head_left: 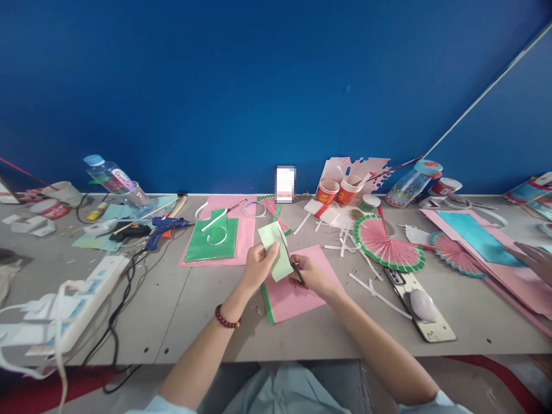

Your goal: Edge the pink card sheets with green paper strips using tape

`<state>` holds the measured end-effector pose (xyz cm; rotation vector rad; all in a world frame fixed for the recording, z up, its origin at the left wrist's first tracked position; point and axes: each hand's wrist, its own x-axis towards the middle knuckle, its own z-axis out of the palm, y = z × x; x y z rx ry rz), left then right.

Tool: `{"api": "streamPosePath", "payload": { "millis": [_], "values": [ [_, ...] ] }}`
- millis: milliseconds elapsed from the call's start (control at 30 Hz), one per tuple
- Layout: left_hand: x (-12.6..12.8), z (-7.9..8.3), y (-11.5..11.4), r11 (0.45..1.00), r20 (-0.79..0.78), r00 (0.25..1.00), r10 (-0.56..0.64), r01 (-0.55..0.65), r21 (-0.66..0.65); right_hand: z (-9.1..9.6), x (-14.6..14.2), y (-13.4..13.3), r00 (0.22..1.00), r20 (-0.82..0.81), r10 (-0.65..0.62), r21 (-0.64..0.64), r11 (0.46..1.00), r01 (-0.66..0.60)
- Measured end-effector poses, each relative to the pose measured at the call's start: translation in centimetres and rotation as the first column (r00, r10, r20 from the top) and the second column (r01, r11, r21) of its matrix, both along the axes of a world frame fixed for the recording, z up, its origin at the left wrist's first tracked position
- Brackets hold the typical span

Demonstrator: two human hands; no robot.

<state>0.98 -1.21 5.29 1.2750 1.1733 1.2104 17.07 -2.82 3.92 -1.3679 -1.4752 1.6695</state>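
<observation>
My left hand (261, 264) pinches a pale green sheet of paper (282, 265) by its left side, holding it above the table. My right hand (311, 275) grips black-handled scissors (297, 270), whose blades lie along the sheet's right edge. Under both hands lies a pink sheet of paper (295, 302) with a green strip along its left edge. To the left, a packet of green paper (211, 247) rests on a larger pink sheet (246, 227), with curled white strips on top. A pleated pink-and-green paper fan (386, 244) lies to the right.
A blue glue gun (166, 229), a white power strip (92, 302) and black cables occupy the left. Behind stand red paper cups (348, 191) and a tilted bottle (118, 178). A phone (435, 325) with a mouse (422, 305) lies right. Another person's hand (532, 259) touches blue paper (478, 236).
</observation>
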Motion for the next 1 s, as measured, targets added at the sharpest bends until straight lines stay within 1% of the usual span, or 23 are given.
{"api": "streamPosePath", "payload": {
  "millis": [100,367,667,767,900,1000],
  "values": [
    [0.03,0.17,-0.07,1.000,-0.016,1.000,0.009,-0.009,0.018,0.10,-0.01,-0.01,1.000,0.006,-0.008,-0.001,1.000,0.008],
    [0.08,0.48,-0.21,1.000,-0.006,1.000,0.002,-0.002,-0.002,0.67,-0.21,-0.15,1.000,0.020,-0.021,0.006,1.000,0.021],
    [-0.10,0.03,-0.05,1.000,-0.052,0.999,-0.002,0.003,0.023,-0.18,0.02,-0.02,1.000,-0.009,-0.028,0.052,0.998,0.028],
    [-0.14,0.02,-0.04,1.000,-0.031,1.000,-0.001,0.002,0.013,-0.21,0.06,-0.05,0.999,-0.012,-0.030,0.061,0.998,0.031],
    [-0.36,0.05,-0.04,0.999,0.022,0.999,-0.041,0.041,0.014,-0.07,0.04,-0.19,1.000,-0.012,-0.006,0.069,0.998,0.007],
    [-0.52,0.18,0.02,1.000,0.055,0.998,-0.005,0.004,0.019,-0.05,-0.01,-0.26,1.000,0.011,-0.006,0.063,0.998,0.005]
  ]
}}
